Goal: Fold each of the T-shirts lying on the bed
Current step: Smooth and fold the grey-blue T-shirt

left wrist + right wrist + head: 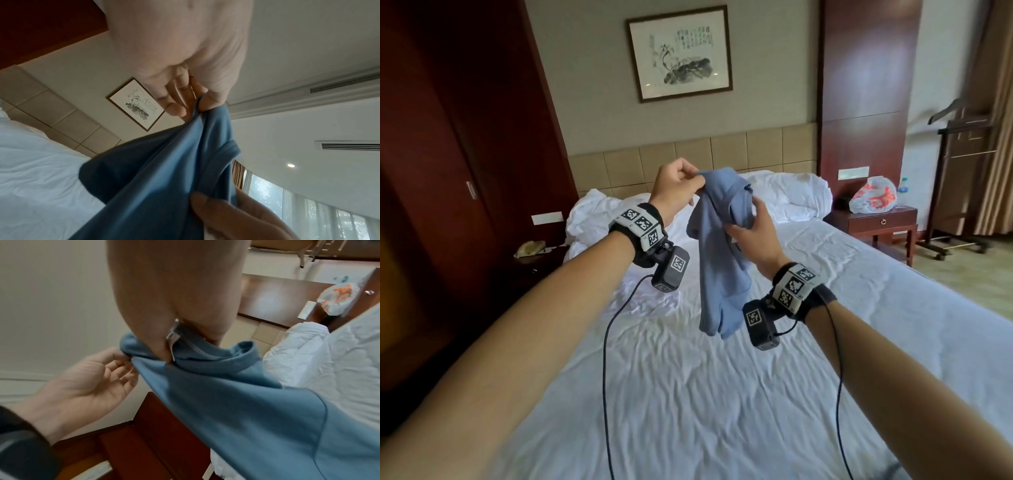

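The left hand (677,186) is pinching the blue T-shirt (722,253) at 11 o'clock, while the right hand (751,228), fingers clamped, is gripping its collar. With the grips so close together, the shirt is probably going to land bunched on the bed (722,394).

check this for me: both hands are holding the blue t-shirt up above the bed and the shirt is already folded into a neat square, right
Not quite. Both the left hand and right hand do hold the blue T-shirt up above the bed, but it is not folded: the head view shows it hanging loose and bunched.

Hotel bedroom, white-sheeted bed (722,394), padded headboard (688,154), framed ink painting (679,53), nightstand (881,222)
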Tool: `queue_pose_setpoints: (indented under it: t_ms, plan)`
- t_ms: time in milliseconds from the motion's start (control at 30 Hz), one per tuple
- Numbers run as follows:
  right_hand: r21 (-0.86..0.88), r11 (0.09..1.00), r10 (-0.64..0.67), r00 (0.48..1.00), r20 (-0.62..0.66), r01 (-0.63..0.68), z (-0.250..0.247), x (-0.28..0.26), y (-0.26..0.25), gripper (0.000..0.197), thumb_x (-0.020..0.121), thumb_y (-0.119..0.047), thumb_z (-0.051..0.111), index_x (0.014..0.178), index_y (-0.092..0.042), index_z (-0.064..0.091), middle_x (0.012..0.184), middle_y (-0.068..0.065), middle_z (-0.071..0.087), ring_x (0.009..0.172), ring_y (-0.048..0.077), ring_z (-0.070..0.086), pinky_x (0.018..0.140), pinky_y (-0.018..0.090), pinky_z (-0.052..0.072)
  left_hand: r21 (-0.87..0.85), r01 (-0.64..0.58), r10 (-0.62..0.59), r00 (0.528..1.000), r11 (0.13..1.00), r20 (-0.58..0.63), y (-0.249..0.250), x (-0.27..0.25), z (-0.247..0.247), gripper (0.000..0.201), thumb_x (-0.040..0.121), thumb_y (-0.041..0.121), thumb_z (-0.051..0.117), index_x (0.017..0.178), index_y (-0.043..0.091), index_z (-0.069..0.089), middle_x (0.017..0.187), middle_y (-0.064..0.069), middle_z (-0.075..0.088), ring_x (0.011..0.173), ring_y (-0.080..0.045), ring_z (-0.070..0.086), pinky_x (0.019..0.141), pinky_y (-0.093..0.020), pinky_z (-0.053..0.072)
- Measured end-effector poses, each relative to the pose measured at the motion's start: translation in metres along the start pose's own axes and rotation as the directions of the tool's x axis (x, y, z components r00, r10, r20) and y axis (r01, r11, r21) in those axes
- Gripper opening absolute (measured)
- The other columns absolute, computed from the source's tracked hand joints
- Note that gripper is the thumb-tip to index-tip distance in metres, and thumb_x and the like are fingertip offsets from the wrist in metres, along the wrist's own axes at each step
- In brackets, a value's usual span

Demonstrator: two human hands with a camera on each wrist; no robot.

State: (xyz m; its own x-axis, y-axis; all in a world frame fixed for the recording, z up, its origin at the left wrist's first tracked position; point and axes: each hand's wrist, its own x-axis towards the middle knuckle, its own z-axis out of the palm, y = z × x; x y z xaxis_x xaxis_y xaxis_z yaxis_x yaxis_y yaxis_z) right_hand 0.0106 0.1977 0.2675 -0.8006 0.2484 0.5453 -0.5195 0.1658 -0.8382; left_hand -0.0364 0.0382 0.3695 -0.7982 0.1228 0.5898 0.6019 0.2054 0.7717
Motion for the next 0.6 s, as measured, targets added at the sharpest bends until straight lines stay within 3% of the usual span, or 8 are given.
queue_pose_setpoints:
  t_ms: [33,100,167,233,267,367,467,600]
  plan:
    - [-0.034,0.999,-0.018,1.0,-0.017,0.018,0.0,-0.002,0.002,0.044,0.086,0.004,0.064,0.127,-0.007,0.056,0.11,0.006,0.07,0.096,0.017,0.069,0.085,0.042,0.06,0.046,0.006,-0.007,1.0,0.999,0.012,-0.001,-0.002,-0.002,0.021,0.083,-0.006,0.058,0.076,0.013,0.053,0.067,-0.005,0.06,0.061,-0.017,0.058,0.044,-0.025,0.041]
    - [-0.036,0.999,-0.039,0.999,-0.002,0.039,-0.001,-0.001,0.001,0.026,0.082,0.011,0.054,0.102,-0.003,0.064,0.089,0.006,0.07,0.077,0.017,0.065,0.07,0.04,0.055,0.181,0.067,-0.088,0.99,0.981,0.109,-0.006,-0.005,-0.008,0.02,0.078,-0.006,0.058,0.074,0.013,0.053,0.068,-0.005,0.058,0.071,-0.022,0.06,0.052,-0.027,0.047]
    - [-0.013,1.0,-0.023,0.999,0.038,0.023,-0.001,0.002,-0.007,0.021,0.081,0.013,0.048,0.086,-0.002,0.062,0.073,0.006,0.063,0.063,0.015,0.054,0.058,0.032,0.044,0.282,0.163,-0.255,0.909,0.945,0.33,-0.013,-0.015,-0.012,0.015,0.075,-0.005,0.058,0.081,0.009,0.059,0.076,-0.008,0.061,0.085,-0.025,0.062,0.073,-0.036,0.056]
    - [-0.032,0.999,-0.019,0.996,0.091,0.022,0.0,0.006,-0.014,0.024,0.086,0.011,0.047,0.089,-0.005,0.065,0.073,0.004,0.065,0.06,0.012,0.056,0.055,0.027,0.044,0.297,0.22,-0.347,0.795,0.929,0.497,-0.025,-0.03,-0.011,0.025,0.078,0.004,0.065,0.102,0.003,0.065,0.092,-0.012,0.071,0.093,-0.025,0.068,0.091,-0.039,0.057]
    - [-0.037,0.999,-0.021,0.993,0.114,0.026,0.001,0.008,-0.016,0.028,0.087,0.011,0.047,0.1,-0.004,0.067,0.08,0.006,0.071,0.064,0.014,0.064,0.055,0.027,0.049,0.263,0.236,-0.345,0.773,0.935,0.533,-0.032,-0.037,-0.008,0.033,0.081,0.009,0.069,0.113,0.001,0.066,0.101,-0.013,0.074,0.097,-0.025,0.071,0.093,-0.039,0.056]
    - [-0.09,0.996,0.016,0.992,0.129,-0.004,0.002,0.013,-0.012,0.043,0.087,0.009,0.051,0.125,-0.006,0.061,0.097,0.016,0.075,0.085,0.025,0.074,0.066,0.032,0.06,0.143,0.256,-0.293,0.812,0.956,0.504,-0.05,-0.051,0.001,0.034,0.09,0.009,0.074,0.123,0.001,0.067,0.114,-0.016,0.075,0.109,-0.029,0.071,0.101,-0.042,0.056]
    - [-0.188,0.982,0.018,0.988,0.153,0.011,-0.002,0.01,-0.008,0.044,0.081,0.009,0.053,0.119,-0.012,0.06,0.095,0.012,0.076,0.085,0.026,0.073,0.068,0.035,0.058,0.158,0.232,-0.278,0.864,0.96,0.419,-0.06,-0.052,0.001,0.029,0.087,0.013,0.079,0.115,0.007,0.073,0.111,-0.009,0.077,0.109,-0.022,0.071,0.107,-0.04,0.051]
    - [-0.208,0.978,0.069,0.977,0.2,-0.026,-0.01,0.004,0.008,0.041,0.083,0.006,0.063,0.118,-0.016,0.061,0.103,0.011,0.07,0.084,0.028,0.071,0.07,0.04,0.061,0.016,0.167,-0.165,0.949,0.986,0.269,-0.055,-0.048,-0.007,0.023,0.092,0.005,0.072,0.114,-0.001,0.069,0.107,-0.009,0.071,0.099,-0.018,0.066,0.098,-0.033,0.051]
